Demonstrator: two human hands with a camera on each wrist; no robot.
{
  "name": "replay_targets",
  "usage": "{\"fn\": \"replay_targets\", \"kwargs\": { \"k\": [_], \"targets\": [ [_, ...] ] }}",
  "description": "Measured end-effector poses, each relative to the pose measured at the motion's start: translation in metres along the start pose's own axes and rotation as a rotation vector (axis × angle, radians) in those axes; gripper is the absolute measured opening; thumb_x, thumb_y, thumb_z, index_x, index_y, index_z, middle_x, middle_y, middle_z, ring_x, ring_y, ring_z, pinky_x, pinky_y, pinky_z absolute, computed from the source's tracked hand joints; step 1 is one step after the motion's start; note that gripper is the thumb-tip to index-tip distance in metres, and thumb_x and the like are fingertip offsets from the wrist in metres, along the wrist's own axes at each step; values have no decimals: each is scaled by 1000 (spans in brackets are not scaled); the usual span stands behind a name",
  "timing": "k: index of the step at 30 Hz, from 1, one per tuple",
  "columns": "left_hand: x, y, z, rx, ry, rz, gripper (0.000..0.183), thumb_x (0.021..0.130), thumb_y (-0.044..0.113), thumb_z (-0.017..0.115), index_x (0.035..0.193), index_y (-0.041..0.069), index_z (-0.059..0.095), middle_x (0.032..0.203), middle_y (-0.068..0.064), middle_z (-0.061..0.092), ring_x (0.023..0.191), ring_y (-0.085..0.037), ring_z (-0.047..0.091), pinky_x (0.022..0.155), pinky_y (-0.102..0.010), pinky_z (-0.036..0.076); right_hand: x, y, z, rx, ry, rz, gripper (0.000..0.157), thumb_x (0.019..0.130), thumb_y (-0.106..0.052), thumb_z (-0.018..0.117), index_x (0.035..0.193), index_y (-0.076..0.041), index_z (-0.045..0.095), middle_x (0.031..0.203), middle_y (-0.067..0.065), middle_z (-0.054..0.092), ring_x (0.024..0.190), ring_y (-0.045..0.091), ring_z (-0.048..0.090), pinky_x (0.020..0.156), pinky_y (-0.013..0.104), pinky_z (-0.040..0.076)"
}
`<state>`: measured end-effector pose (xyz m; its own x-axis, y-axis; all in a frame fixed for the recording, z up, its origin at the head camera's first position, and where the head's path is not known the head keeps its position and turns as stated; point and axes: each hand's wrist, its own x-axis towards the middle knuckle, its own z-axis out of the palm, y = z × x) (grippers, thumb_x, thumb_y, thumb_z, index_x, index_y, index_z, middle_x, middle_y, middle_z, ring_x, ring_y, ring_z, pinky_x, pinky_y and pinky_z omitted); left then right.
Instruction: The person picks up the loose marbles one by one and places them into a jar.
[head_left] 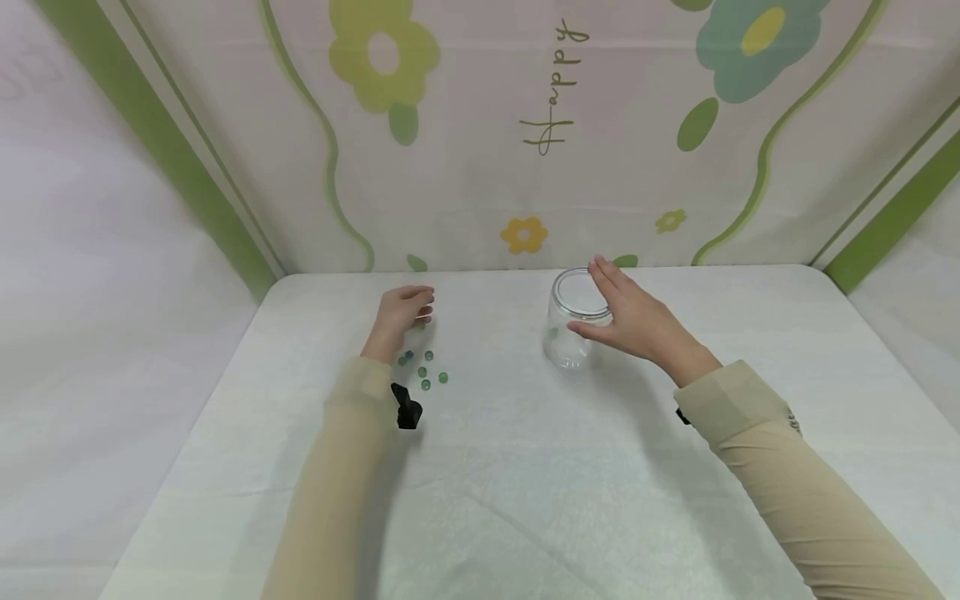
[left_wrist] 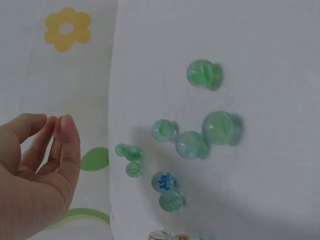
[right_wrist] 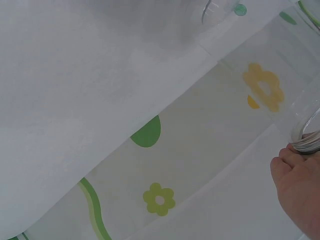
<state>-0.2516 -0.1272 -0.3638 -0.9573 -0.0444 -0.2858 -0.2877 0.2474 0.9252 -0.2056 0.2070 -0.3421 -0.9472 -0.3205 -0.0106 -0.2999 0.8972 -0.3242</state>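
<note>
A clear jar [head_left: 567, 343] with a silvery rim stands upright near the back edge of the table. My right hand [head_left: 633, 321] grips it near the rim, thumb on the near side and fingers at the far side. A green marble [right_wrist: 240, 9] shows through the jar's wall. Over the table's back left part, my left hand [head_left: 401, 317] is raised above scattered marbles. In the left wrist view its fingers are loosely bent, thumb tip close to the fingertips, and no object shows between them. Green swirled marbles [left_wrist: 220, 128] and a blue-patterned marble [left_wrist: 163, 181] lie below.
A white cloth covers the table [head_left: 495, 483]. Behind it hangs a curtain [head_left: 465, 183] with printed flowers, and white fabric walls with green bands flank both sides. More marbles [left_wrist: 160, 235] with red markings sit at the bottom of the left wrist view.
</note>
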Motion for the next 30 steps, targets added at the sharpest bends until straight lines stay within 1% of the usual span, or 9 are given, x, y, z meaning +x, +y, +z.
{"fn": "replay_targets", "kwargs": {
  "k": [6,12,15,20,24,27,30],
  "targets": [
    [2,-17,-12,30,27,-8,38,101,15,45,136,0,49,139,-18,50,122,-29,52,106,-33,49,0,0,1,1,5,1,97,88,-62,54,154,-6,10,163,11,6,148,34,13,116,59,26],
    [3,-28,-20,124,74,-18,39,101,16,44,136,1,50,138,-18,51,120,-28,52,105,-33,49,0,0,1,7,5,1,97,88,-60,55,154,-6,10,162,12,6,148,35,13,116,59,25],
    [4,-32,-22,150,87,-33,38,100,17,44,135,2,50,138,-18,51,120,-28,52,105,-34,49,0,0,1,6,9,-1,97,88,-59,56,154,-5,10,162,13,7,148,35,13,117,58,24],
    [7,-37,-23,184,84,-69,39,101,19,43,137,5,49,138,-17,51,121,-29,53,105,-35,48,1,0,1,6,9,-8,97,88,-58,57,153,-5,10,162,13,7,148,35,12,118,58,24],
    [11,-40,-21,217,93,-90,39,101,21,43,137,7,50,136,-16,52,120,-28,55,104,-35,48,1,0,1,7,9,-7,97,88,-58,57,153,-5,9,162,13,7,148,35,12,118,58,24],
    [15,-41,-18,232,105,-93,39,101,21,43,137,7,50,135,-16,54,114,-26,58,102,-34,50,0,0,1,8,9,-5,97,88,-58,56,154,-5,9,162,13,6,148,34,12,118,58,24],
    [17,-41,-16,241,116,-96,39,100,20,44,136,6,51,134,-16,55,104,-22,59,97,-31,51,0,1,1,7,10,-5,97,88,-59,56,154,-5,9,162,13,6,148,34,12,118,58,23]
  ]
}}
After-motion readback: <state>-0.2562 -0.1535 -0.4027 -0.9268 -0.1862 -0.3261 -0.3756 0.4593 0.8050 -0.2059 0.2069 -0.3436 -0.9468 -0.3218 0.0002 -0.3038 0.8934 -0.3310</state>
